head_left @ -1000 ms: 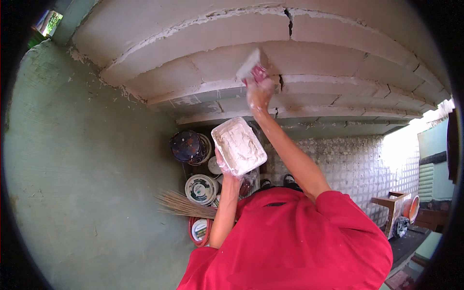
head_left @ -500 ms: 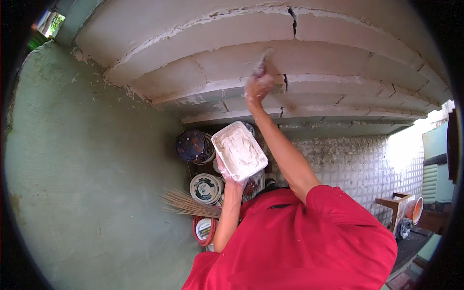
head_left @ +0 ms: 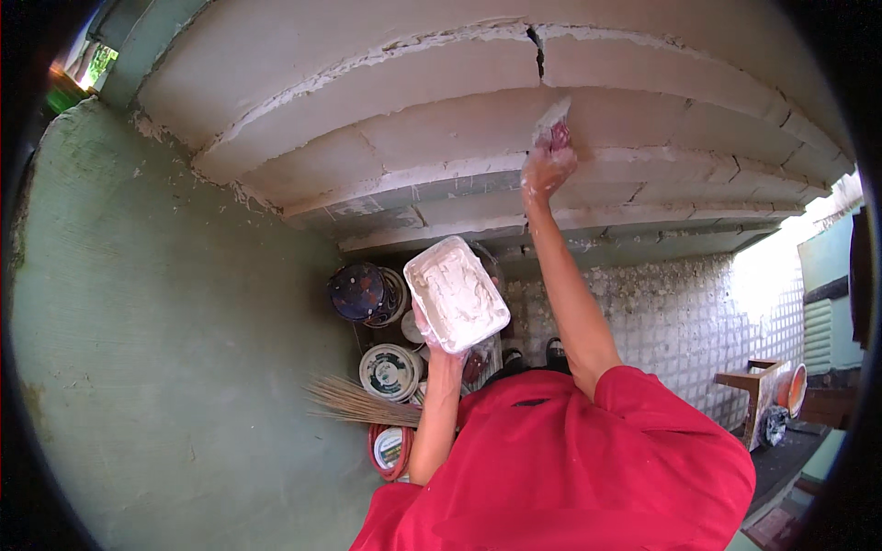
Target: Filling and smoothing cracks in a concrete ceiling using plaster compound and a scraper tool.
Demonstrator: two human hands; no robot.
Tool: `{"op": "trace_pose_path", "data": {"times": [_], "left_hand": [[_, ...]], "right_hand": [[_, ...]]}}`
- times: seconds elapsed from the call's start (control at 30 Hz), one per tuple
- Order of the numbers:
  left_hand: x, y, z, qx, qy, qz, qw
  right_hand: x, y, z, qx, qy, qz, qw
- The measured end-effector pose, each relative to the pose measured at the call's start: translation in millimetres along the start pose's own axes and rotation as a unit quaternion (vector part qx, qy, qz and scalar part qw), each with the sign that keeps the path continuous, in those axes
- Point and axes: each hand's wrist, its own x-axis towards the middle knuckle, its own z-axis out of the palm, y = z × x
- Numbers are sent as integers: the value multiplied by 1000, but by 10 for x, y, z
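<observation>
A white rectangular plastic tub [head_left: 481, 337] with rounded corners sits in front of the person's body, tilted so that its open top faces the camera. Thick off-white paste [head_left: 459, 289] fills much of it, its surface furrowed and uneven, with more smeared along the rim. The bare left hand [head_left: 437, 340] supports the tub at its lower left, digits bent against the outside wall; whatever fingers lie beneath are hidden.

The bare right hand [head_left: 548, 171], flecked with white, is raised well apart from the tub, fingers closed around a flat, pale-bladed spreading tool [head_left: 554, 115] with a reddish grip. The blade is beside the pale, stepped masonry underside [head_left: 441, 119]; whether they touch cannot be told.

Below and left of the tub stand more containers. A round bucket with a dark, paint-spotted top [head_left: 356, 292] is farthest up, its contents not discernible. Nearer is a white round pail with a dark-printed lid [head_left: 390, 372], then a smaller white round container [head_left: 391, 447] with red tubing curled around it. A bundle of thin straw-coloured sticks [head_left: 363, 401] lies between these two.

At far right, a round orange-lined container [head_left: 793, 390] rests tipped against a brown wooden frame [head_left: 751, 397], its inside too small to read.
</observation>
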Motion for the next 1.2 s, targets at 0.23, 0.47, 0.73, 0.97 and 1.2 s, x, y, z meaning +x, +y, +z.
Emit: {"op": "trace_pose_path", "data": {"times": [0.23,0.47,0.73,0.97,1.2], "left_hand": [[-142,39,-167,-10,29,48,998],[-129,40,-105,-19,75,52,996],[-232,114,-291,10,120,69,990],[-280,117,-346,17,130,82,988],[-304,115,-213,14,101,98,990]], "right_hand": [[-516,-438,445,-26,-89,4,996],[-761,-386,608,210,-95,-247,941],[-61,-108,-38,-16,-30,-81,996],[-406,-436,588,26,39,-110,993],[-704,-380,531,39,-156,-271,949]]}}
